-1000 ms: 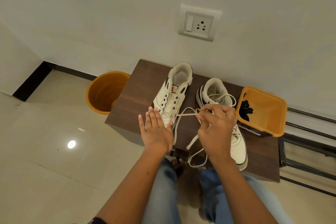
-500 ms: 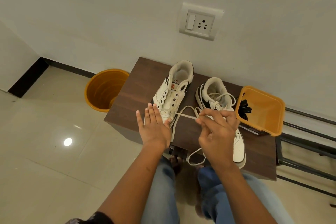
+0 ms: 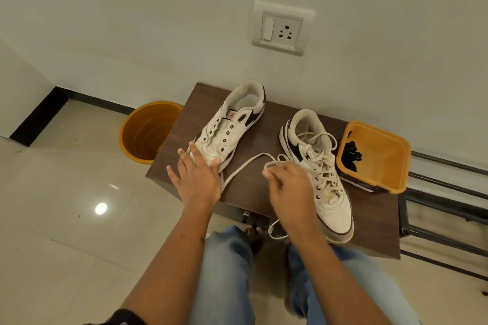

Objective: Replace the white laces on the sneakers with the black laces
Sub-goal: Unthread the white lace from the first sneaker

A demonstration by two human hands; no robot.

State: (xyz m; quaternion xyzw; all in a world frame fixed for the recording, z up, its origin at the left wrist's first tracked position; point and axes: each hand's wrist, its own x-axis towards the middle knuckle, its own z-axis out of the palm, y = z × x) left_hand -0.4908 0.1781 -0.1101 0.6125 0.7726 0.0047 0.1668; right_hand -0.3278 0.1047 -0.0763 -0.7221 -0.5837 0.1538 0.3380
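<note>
Two white sneakers with black trim stand on a dark wooden table (image 3: 266, 124). The left sneaker (image 3: 232, 124) has bare eyelets, and my left hand (image 3: 196, 177) rests flat on its toe with straight fingers. A loose white lace (image 3: 243, 169) runs from under that toe across the table to my right hand (image 3: 289, 185), which pinches it beside the right sneaker (image 3: 320, 177). The right sneaker still carries its white lace. Black laces (image 3: 352, 154) lie bunched in an orange tray (image 3: 380, 182) at the table's right end.
An orange bucket (image 3: 148, 132) stands on the tiled floor left of the table. A metal rack (image 3: 449, 203) sits to the right. A wall socket (image 3: 281, 30) is above the table. My knees in jeans are below the table's front edge.
The white lace has come out of the left sneaker's last eyelets and now lies slack on the table. My right hand has dropped lower, toward the right sneaker. My left hand stays on the toe.
</note>
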